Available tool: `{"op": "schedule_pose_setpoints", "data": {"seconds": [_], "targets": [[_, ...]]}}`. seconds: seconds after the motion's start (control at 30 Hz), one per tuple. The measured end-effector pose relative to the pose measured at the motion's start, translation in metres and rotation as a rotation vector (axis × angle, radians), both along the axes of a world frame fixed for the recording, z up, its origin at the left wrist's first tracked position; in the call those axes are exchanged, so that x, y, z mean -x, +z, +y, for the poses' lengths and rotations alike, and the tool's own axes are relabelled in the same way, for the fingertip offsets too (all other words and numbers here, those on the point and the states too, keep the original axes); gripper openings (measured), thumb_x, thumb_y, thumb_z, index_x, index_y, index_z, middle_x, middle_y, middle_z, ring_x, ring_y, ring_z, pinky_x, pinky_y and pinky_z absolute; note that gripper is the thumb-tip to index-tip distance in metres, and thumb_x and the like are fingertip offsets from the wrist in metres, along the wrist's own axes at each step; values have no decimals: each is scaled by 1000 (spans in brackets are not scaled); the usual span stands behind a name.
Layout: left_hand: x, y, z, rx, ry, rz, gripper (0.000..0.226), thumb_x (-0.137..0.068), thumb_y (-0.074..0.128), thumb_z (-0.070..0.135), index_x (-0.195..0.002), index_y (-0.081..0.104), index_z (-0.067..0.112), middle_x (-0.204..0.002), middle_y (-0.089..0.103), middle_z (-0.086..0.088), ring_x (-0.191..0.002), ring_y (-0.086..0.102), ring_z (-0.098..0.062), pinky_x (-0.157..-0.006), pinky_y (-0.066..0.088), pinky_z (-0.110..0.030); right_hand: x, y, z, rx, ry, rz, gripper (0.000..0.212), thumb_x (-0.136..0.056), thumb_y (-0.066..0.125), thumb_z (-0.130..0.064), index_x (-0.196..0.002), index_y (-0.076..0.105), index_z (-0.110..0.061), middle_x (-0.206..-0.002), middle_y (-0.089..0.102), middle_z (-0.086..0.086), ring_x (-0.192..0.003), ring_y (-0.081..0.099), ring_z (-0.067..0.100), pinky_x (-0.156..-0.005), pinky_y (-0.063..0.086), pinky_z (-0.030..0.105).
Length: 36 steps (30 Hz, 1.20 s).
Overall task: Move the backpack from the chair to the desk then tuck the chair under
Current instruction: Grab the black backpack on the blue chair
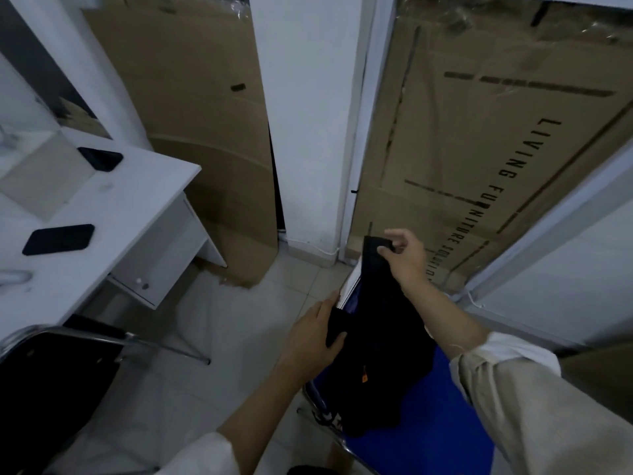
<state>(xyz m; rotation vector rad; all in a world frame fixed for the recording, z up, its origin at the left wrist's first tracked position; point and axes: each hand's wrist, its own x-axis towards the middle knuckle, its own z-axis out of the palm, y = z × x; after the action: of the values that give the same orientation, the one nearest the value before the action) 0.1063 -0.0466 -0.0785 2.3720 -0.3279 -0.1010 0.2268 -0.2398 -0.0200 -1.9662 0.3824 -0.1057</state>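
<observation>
On the blue chair (428, 416) we see the black backpack (380, 337), its top strap pinched between thumb and fingers of the right hand (404, 255). Lower down, the left hand (315, 337) has its fingers curled around the bag's side. Well to the left of both hands stands the white desk (144, 200).

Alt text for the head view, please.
Both hands grip a black backpack on a blue chair: right hand pinching its top strap, left hand on its side. A white desk with two dark phones stands left.
</observation>
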Motion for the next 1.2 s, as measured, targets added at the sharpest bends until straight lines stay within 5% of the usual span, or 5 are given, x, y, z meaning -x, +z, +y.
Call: {"op": "schedule_pose_setpoints", "data": {"seconds": [0.13, 0.43, 0.67, 0.87, 1.2], "targets": [[2, 4, -1, 12, -6, -6, 73, -88, 53, 43, -147, 11, 31, -137, 50, -2, -116, 54, -16, -93, 50, -30, 34, -27, -36, -119, -327, -31, 21, -86, 59, 1, -105, 62, -8, -87, 58, 2, -88, 54, 20, -82, 50, 33], [1, 8, -1, 2, -8, 6, 74, -88, 57, 40, -147, 13, 31, -145, 43, 1, -125, 48, -13, -96, 37, -17, 169, -105, -81, -378, -482, 630, 17, -97, 46, -7, -91, 60, 1, -108, 55, 21, -104, 56, 39, -87, 50, 45], [5, 15, 1, -105, -48, -50, 71, -89, 57, 36, -147, 21, 18, -125, 50, -11, -108, 51, -24, -87, 48, -34, 189, -90, -48, -372, -343, 623, 19, -97, 44, -11, -86, 55, -1, -94, 52, 26, -91, 60, 35, -96, 48, 55], [31, 20, 12, -183, -16, -167, 62, -81, 68, 29, -134, 42, 12, -112, 52, -17, -94, 54, -31, -81, 51, -44, 213, -87, -25, -460, -394, 565, 16, -98, 47, -14, -113, 50, -10, -118, 55, 14, -101, 57, 27, -86, 51, 39], [95, 28, 16, -259, -89, -90, 60, -84, 65, 16, -137, 38, 17, -153, 25, -20, -136, 33, -38, -110, 37, -50, 271, -95, 27, -567, -534, 594, 13, -97, 48, -11, -109, 46, -10, -114, 52, 14, -99, 55, 28, -83, 50, 39]]}}
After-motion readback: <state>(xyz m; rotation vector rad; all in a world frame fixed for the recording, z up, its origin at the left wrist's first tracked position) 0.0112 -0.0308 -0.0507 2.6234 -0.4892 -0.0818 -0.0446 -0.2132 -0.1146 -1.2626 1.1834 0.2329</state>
